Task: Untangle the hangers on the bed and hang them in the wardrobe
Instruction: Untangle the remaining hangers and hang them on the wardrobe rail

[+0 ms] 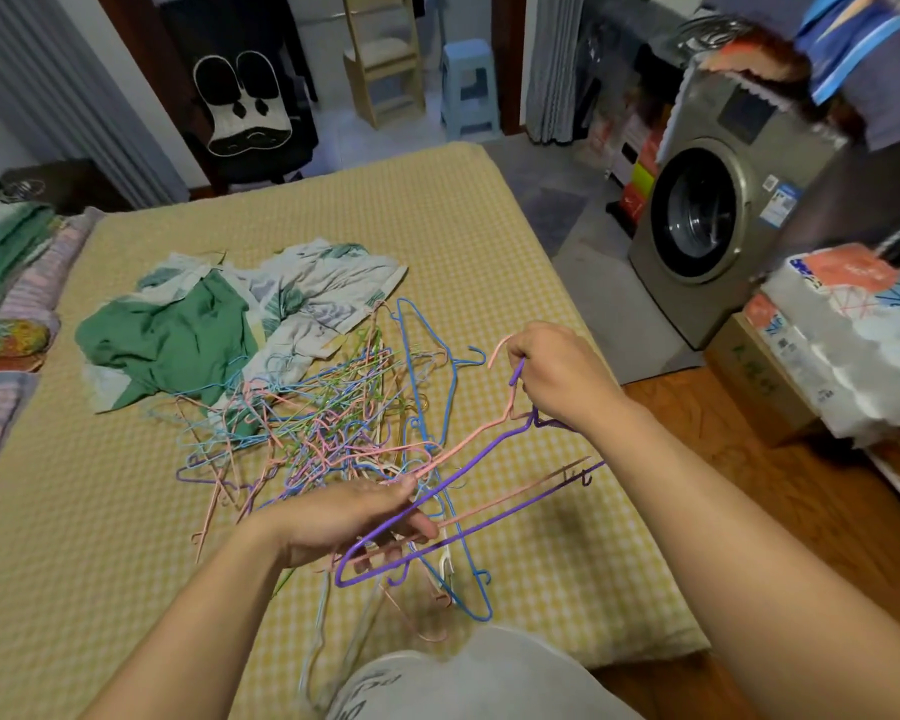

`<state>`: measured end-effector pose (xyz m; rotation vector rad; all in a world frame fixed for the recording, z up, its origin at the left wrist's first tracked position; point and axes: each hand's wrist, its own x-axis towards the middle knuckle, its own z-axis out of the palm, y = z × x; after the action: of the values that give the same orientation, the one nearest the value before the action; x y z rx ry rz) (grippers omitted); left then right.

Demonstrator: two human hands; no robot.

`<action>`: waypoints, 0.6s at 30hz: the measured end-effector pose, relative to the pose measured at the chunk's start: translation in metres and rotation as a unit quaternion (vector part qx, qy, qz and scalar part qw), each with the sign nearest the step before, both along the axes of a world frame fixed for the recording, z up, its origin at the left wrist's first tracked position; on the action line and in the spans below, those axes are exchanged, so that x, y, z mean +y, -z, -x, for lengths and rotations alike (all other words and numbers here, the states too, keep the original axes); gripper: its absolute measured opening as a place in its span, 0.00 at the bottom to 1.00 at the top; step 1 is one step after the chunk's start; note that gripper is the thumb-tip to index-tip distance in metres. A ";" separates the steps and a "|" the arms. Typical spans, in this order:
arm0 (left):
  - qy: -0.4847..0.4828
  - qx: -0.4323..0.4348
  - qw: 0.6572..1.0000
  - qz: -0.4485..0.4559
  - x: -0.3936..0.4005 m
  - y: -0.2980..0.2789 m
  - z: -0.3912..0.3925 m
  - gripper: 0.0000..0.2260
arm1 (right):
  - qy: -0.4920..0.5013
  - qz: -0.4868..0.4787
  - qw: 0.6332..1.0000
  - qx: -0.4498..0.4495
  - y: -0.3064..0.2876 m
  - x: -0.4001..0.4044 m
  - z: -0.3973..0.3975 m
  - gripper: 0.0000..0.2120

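A tangled heap of thin wire hangers (313,428) in pink, blue, green and purple lies on the yellow checked bed (126,563). My right hand (557,374) pinches the hooks of a purple hanger (489,454) and a pink hanger (468,441), lifted above the bed. My left hand (349,517) grips the lower corners of these two hangers. A blue hanger (427,407) lies under them on the bed. No wardrobe is in view.
Crumpled green and white clothes (219,324) lie behind the heap. Folded bedding (6,283) sits at the bed's left edge. A washing machine (718,226) stands to the right, with boxes and packs (842,324) beside it. A stool (468,90) and wooden chair (385,54) stand beyond.
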<state>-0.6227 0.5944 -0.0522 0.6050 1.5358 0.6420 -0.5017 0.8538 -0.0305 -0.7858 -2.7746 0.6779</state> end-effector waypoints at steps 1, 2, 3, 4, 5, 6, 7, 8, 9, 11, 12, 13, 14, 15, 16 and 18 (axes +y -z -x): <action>0.016 0.006 1.000 0.003 0.002 -0.002 -0.001 0.31 | 0.016 -0.013 1.000 0.004 0.002 0.001 -0.002 0.13; 0.031 0.011 0.999 0.006 0.004 -0.002 -0.002 0.31 | 0.032 -0.021 0.999 0.008 0.003 0.002 -0.003 0.12; 0.044 0.022 0.999 0.007 0.005 -0.003 -0.004 0.29 | 0.049 -0.023 0.998 0.013 0.004 0.002 -0.006 0.11; 0.056 0.037 0.998 0.006 0.006 -0.002 -0.005 0.25 | 0.062 -0.024 0.998 0.019 0.004 0.001 -0.008 0.12; 0.067 0.050 0.997 0.005 0.006 -0.002 -0.006 0.19 | 0.069 -0.026 0.997 0.025 0.006 0.001 -0.009 0.12; 0.077 0.052 0.996 0.003 0.007 0.000 -0.007 0.12 | 0.070 -0.027 0.997 0.031 0.008 0.002 -0.009 0.12; 0.089 0.047 0.995 -0.001 0.007 -0.001 -0.008 0.07 | 0.066 -0.016 0.997 0.038 0.010 0.003 -0.008 0.13; 0.098 0.038 0.994 -0.005 0.008 0.001 -0.007 0.05 | 0.063 0.013 0.996 0.055 0.012 0.006 -0.008 0.14; 0.097 0.022 0.995 -0.007 0.008 0.000 -0.007 0.06 | 0.063 0.072 0.992 0.084 0.015 0.010 -0.009 0.13; 0.069 -0.016 0.997 -0.007 0.004 0.001 0.000 0.10 | 0.060 0.249 0.957 0.138 0.020 0.016 -0.018 0.14; 0.059 -0.027 0.998 -0.011 0.000 0.004 0.004 0.10 | 0.051 0.314 0.937 0.145 0.023 0.018 -0.028 0.23; 0.053 -0.033 0.998 -0.015 -0.005 0.006 0.010 0.11 | 0.040 0.339 0.932 0.122 0.030 0.022 -0.040 0.30; 0.048 -0.039 0.998 -0.019 -0.011 0.011 0.016 0.11 | 0.029 0.341 0.936 0.078 0.041 0.025 -0.051 0.36; 0.043 -0.049 0.998 -0.023 -0.017 0.015 0.021 0.11 | 0.019 0.327 0.945 0.012 0.054 0.028 -0.062 0.40; 0.038 -0.064 0.997 -0.028 -0.022 0.020 0.027 0.11 | 0.008 0.299 0.952 -0.063 0.069 0.030 -0.072 0.43; 0.033 -0.100 0.994 -0.033 -0.032 0.026 0.038 0.09 | -0.004 0.245 0.952 -0.183 0.099 0.029 -0.086 0.46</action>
<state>-0.6607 0.5627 -0.0787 0.6197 1.3070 0.6851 -0.4155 0.8824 -0.1297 -1.0864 -2.9610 1.3836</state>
